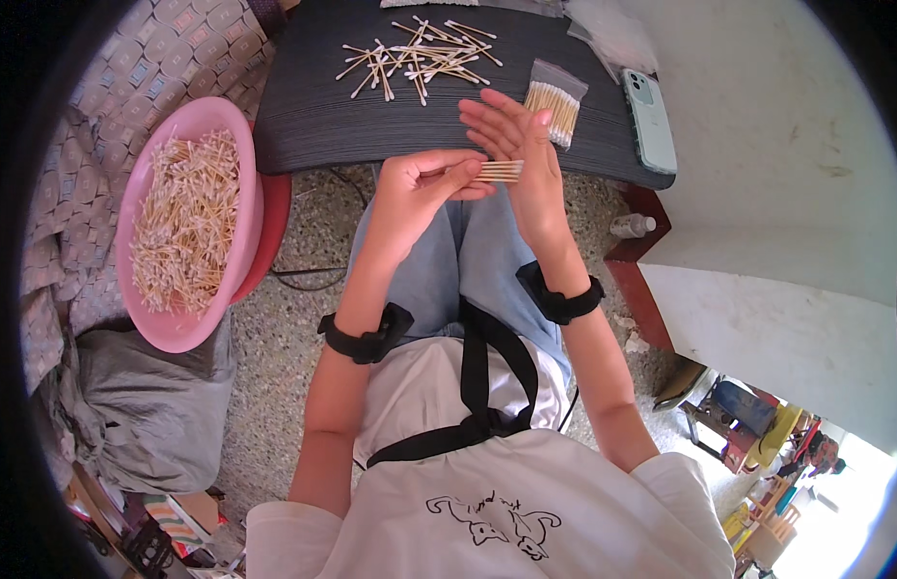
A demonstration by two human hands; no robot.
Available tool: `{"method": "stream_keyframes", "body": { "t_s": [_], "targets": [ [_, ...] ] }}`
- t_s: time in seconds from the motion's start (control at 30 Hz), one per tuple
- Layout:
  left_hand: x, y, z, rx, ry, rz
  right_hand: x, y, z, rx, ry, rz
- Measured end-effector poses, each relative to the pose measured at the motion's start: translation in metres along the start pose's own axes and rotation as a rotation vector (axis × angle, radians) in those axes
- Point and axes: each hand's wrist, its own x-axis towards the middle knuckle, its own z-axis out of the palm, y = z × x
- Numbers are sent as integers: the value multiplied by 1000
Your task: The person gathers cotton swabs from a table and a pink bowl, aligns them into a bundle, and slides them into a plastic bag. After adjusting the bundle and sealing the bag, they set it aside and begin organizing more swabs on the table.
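My left hand (431, 181) pinches a small bundle of cotton swabs (500, 171) between thumb and fingers, just off the table's near edge. Their tips point at the palm of my right hand (526, 159), which is held up with its fingers stretched out. Whether the tips touch that palm I cannot tell. Just beyond my right hand, a clear zip bag (555, 101) packed with swabs lies on the dark table (309, 106). Loose cotton swabs (420, 60) are scattered across the table's far middle.
On the left stands a pink basin (137, 280) heaped with swabs, above a red stool (275, 217). A pale phone (649, 121) lies at the table's right edge. Clear plastic bags (617, 29) sit at the far right corner. A small bottle (632, 226) is by the wall.
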Motion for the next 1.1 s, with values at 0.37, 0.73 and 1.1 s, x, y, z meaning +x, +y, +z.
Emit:
{"method": "stream_keyframes", "body": {
  "t_s": [0.37, 0.73, 1.1],
  "targets": [
    [-1, 1, -3, 2, 56, -8, -1, 0, -9, -149, 1, -28],
    [-3, 2, -14, 42, -3, -9, -18, -17, -31, -259, -122, 137],
    [-9, 4, -18, -5, -69, -37, -21, -15, -39, -40, -179, 239]
  ]
}}
